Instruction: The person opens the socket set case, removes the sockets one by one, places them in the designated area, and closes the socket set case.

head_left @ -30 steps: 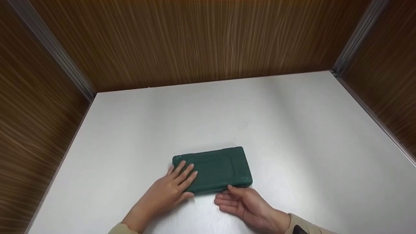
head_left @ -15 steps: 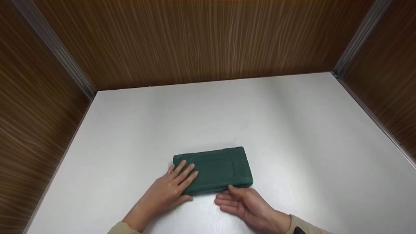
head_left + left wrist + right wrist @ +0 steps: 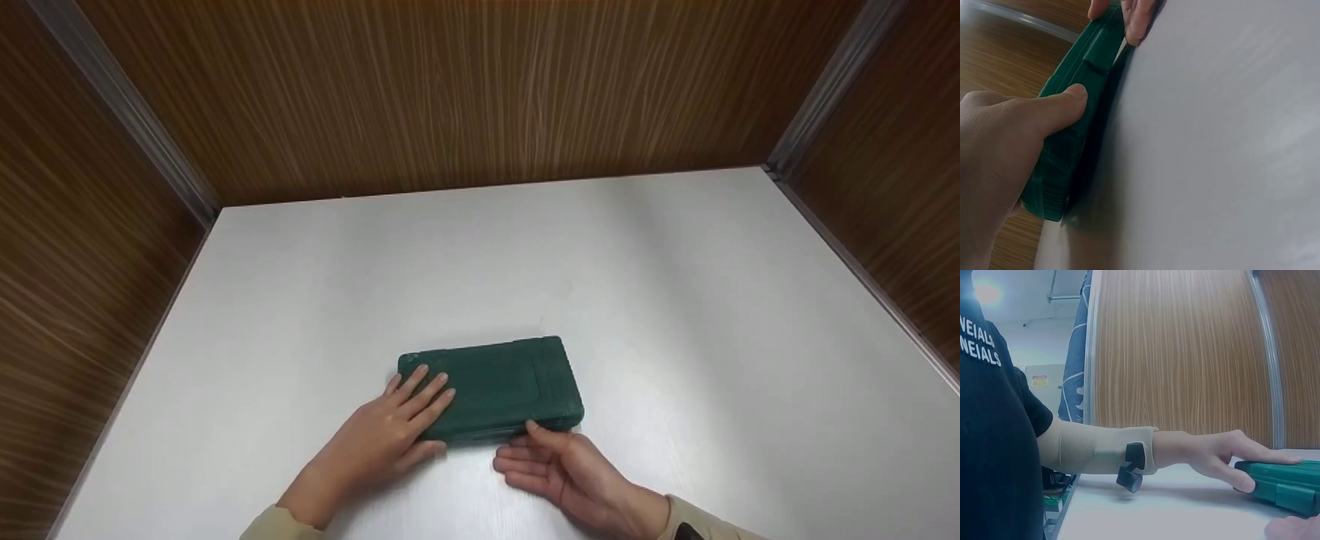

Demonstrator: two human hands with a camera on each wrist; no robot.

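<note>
A dark green flat plastic case (image 3: 499, 382) lies closed on the white table (image 3: 675, 300), near its front edge. My left hand (image 3: 401, 420) rests flat on the case's left part, fingers straight on the lid. In the left wrist view its thumb (image 3: 1058, 104) presses the case's (image 3: 1061, 163) near side. My right hand (image 3: 544, 461) lies on the table just in front of the case's right end, fingers relaxed and thumb tip touching the near edge. The right wrist view shows the left hand (image 3: 1224, 453) on top of the case (image 3: 1289, 481).
Wood-grain panels (image 3: 465, 97) with metal corner strips wall the table at the back, left and right. Both forearms wear beige sleeves (image 3: 1095, 450). Nothing else lies on the white surface.
</note>
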